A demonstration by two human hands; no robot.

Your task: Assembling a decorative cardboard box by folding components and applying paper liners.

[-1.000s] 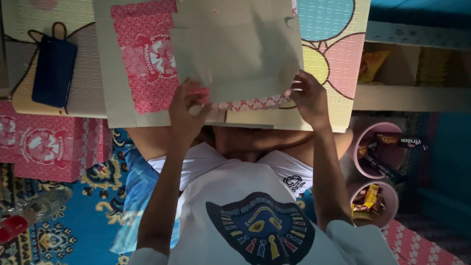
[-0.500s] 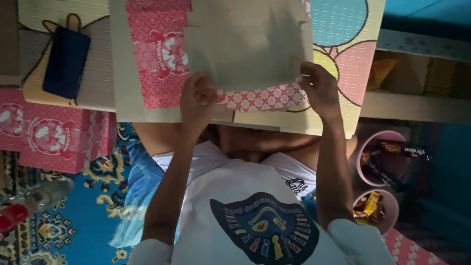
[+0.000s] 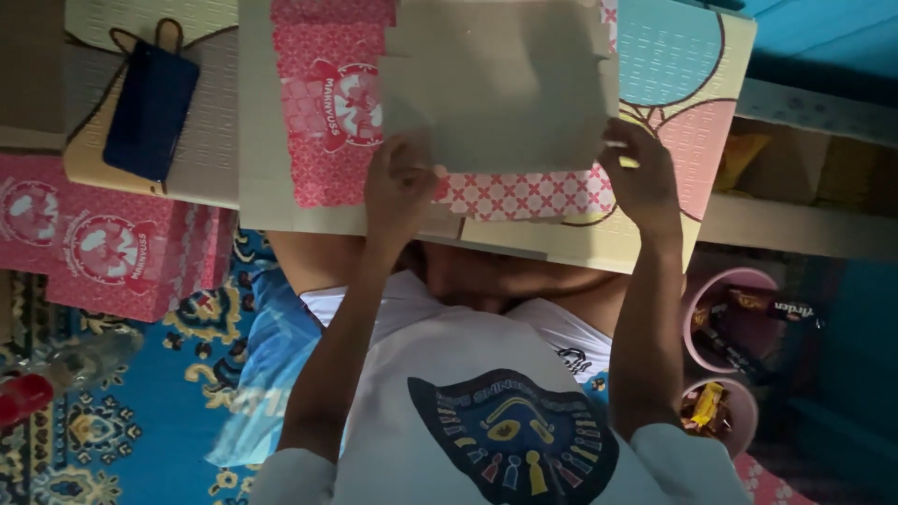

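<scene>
Two hands work one flat cardboard sheet (image 3: 505,79). Left hand (image 3: 398,187) and right hand (image 3: 641,173) pinch its lower corners, apparently mid-fold; the next crease likely needs even pressure.

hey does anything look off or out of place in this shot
Nothing looks spilled or damaged. Both the left hand and the right hand hold a flat grey cardboard sheet over a pink patterned box blank. One oddity: a plastic bottle lies on its side on the patterned rug.

A flat grey-brown cardboard sheet (image 3: 500,79) is being held over a red-and-white patterned unfolded box blank (image 3: 332,103), overlapping its right portion.
</scene>
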